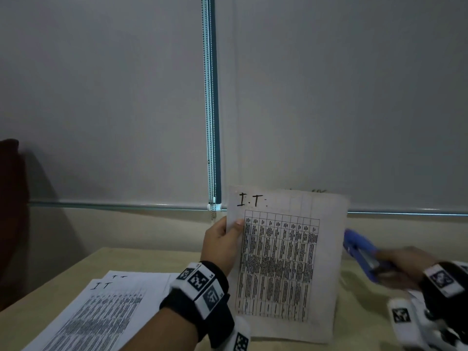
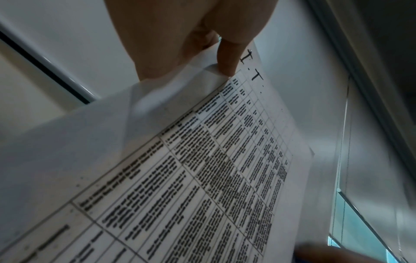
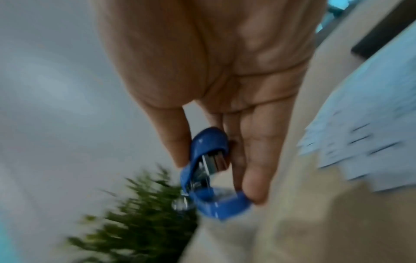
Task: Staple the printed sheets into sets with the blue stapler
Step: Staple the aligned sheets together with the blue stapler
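Note:
My left hand [image 1: 222,245] holds a set of printed sheets [image 1: 286,264] upright above the table, pinching its upper left edge with the thumb on the front. The top sheet carries a handwritten "I.T" and a printed table. In the left wrist view the thumb [image 2: 227,58] presses on the sheets [image 2: 202,169] near the heading. My right hand [image 1: 405,264] grips the blue stapler [image 1: 362,254] just right of the sheets, its nose pointing up-left toward their right edge. In the right wrist view the stapler [image 3: 209,170] sits between thumb and fingers, blurred.
A stack of similar printed sheets [image 1: 101,315] lies on the beige table [image 1: 364,333] at the lower left. More sheets [image 3: 364,138] show in the right wrist view, along with a blurred green plant [image 3: 139,222]. A grey roller blind [image 1: 101,97] with a bead chain [image 1: 211,148] hangs behind the table.

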The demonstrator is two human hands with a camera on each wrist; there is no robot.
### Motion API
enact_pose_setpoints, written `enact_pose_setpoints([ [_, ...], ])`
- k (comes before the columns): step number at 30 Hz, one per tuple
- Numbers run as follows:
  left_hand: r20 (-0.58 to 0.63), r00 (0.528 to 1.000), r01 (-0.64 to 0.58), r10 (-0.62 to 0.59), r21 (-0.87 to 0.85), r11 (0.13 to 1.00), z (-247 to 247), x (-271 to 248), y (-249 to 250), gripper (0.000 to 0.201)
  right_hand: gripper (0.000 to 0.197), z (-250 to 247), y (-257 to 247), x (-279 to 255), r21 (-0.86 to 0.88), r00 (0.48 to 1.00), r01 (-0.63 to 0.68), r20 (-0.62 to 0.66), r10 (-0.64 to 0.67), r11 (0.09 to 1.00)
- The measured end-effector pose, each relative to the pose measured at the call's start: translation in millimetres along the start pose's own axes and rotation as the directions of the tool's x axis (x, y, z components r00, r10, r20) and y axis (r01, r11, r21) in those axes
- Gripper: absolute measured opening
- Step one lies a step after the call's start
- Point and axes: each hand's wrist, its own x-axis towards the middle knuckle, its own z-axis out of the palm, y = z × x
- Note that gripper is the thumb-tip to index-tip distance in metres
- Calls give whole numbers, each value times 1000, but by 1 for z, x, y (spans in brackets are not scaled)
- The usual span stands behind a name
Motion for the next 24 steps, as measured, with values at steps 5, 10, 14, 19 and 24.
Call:
enact_pose_setpoints([
  [5, -14, 999, -39, 39, 12, 999, 8, -2, -3, 19, 49, 10, -79, -48, 132, 831, 550, 20, -557, 825],
  [10, 55, 991, -126, 125, 6, 992, 20, -12, 3, 19, 63, 40, -104, -134, 69, 500, 860, 80, -862, 505],
  [14, 123, 975, -180, 183, -35, 983, 31, -20, 10, 18, 45, 56, -109, -168, 80, 353, 928, 124, -927, 364],
  [19, 154, 936, -327, 317, 48, 944, 36, -25, 11, 18, 53, 63, -105, -168, 63, 363, 921, 229, -903, 385],
  [24, 183, 921, -363, 344, 86, 928, 43, -32, 10, 23, 55, 63, -101, -169, 18, 365, 925, 236, -901, 379],
])
